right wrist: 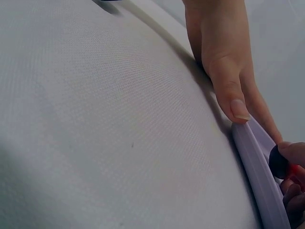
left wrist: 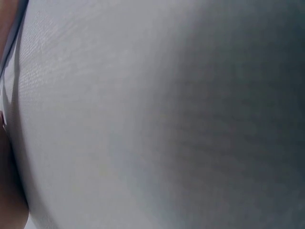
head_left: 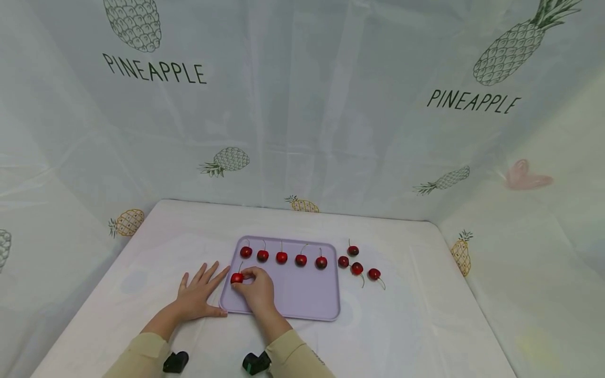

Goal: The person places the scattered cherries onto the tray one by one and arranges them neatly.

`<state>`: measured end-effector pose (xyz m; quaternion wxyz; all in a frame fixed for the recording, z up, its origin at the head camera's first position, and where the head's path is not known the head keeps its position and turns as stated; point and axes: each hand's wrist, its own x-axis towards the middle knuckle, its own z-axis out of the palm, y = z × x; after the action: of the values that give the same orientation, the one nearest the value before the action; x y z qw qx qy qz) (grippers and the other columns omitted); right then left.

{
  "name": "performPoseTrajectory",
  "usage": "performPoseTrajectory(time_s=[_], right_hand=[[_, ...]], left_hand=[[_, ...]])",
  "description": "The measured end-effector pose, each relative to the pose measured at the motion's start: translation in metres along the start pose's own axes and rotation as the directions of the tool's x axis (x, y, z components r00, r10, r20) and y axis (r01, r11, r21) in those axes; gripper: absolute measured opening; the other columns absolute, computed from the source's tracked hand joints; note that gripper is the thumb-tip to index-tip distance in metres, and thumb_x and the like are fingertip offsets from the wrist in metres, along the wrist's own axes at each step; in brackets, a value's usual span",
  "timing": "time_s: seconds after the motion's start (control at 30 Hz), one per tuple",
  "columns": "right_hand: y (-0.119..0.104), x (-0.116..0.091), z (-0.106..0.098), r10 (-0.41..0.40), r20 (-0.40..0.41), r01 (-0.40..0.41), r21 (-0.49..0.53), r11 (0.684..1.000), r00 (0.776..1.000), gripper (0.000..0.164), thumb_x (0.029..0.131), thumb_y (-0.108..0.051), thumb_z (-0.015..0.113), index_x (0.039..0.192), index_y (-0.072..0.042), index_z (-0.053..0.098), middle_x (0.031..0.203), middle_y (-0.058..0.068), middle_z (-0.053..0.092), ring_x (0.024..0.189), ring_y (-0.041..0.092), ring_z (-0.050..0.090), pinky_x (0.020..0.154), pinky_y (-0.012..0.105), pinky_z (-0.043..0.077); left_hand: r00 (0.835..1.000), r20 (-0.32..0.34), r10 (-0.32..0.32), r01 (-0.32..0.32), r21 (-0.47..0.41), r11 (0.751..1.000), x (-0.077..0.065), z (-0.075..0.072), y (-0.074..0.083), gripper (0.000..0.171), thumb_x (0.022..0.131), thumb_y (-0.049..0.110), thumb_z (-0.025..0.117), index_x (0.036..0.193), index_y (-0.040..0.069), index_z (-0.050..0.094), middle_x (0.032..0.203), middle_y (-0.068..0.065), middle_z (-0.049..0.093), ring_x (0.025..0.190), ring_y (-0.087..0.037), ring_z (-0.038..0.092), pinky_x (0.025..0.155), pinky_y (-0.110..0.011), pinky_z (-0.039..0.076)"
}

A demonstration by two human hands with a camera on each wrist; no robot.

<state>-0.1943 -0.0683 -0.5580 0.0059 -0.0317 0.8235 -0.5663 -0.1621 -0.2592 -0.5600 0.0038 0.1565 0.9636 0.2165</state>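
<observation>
A lilac tray (head_left: pixel 304 294) lies on the white table, with a row of several dark red cherries (head_left: pixel 281 258) along its far side, stems pointing away. At the tray's left end my right hand (head_left: pixel 260 295) pinches another cherry (head_left: pixel 237 278) between thumb and fingers, below the row's leftmost cherry. My left hand (head_left: pixel 195 300) has its fingers spread, its thumb and a fingertip touching the tray's left edge. The right wrist view shows that thumb (right wrist: pixel 231 93) on the tray's rim (right wrist: pixel 257 181). In the left wrist view only a sliver of hand (left wrist: pixel 9 191) appears.
Several loose cherries (head_left: pixel 356 269) lie on the table just right of the tray, one close against its rim. Black devices (head_left: pixel 176 362) show by both wrists. A pineapple-printed sheet (head_left: pixel 302 105) hangs behind the table and along its sides.
</observation>
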Motion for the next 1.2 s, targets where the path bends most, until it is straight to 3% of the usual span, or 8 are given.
performPoseTrajectory(time_s=[0.33,0.67,1.2], right_hand=[[-0.001,0.0,0.0,-0.004,-0.009,0.004,0.003,1.0,1.0,0.026,0.069,-0.015,0.089,0.089,-0.016,0.072,0.078,-0.009,0.063,0.076,0.008,0.056,0.074,0.026,0.047],[-0.002,-0.001,-0.001,-0.04,-0.022,0.04,-0.012,0.999,0.999,0.027,0.068,-0.015,0.089,0.088,-0.015,0.072,0.076,-0.009,0.062,0.076,0.007,0.057,0.072,0.024,0.047],[0.0,-0.001,-0.001,-0.03,-0.011,0.03,0.0,1.0,0.999,0.027,0.069,-0.015,0.089,0.089,-0.015,0.072,0.077,-0.01,0.062,0.076,0.008,0.056,0.072,0.024,0.047]], left_hand=[[0.998,0.041,-0.039,0.039,0.012,0.999,0.001,-0.006,0.006,0.109,0.064,0.07,0.075,0.151,0.016,0.036,0.156,-0.023,0.023,0.141,-0.052,0.011,0.1,-0.078,-0.002],[0.999,0.027,-0.028,0.028,-0.001,1.0,0.001,0.005,-0.005,0.111,0.062,0.078,0.069,0.153,0.028,0.03,0.157,-0.021,0.02,0.141,-0.05,0.008,0.102,-0.076,-0.006],[0.999,0.025,-0.024,0.024,0.004,1.0,0.001,0.005,-0.005,0.111,0.062,0.078,0.069,0.153,0.028,0.03,0.157,-0.021,0.02,0.142,-0.05,0.008,0.102,-0.076,-0.006]])
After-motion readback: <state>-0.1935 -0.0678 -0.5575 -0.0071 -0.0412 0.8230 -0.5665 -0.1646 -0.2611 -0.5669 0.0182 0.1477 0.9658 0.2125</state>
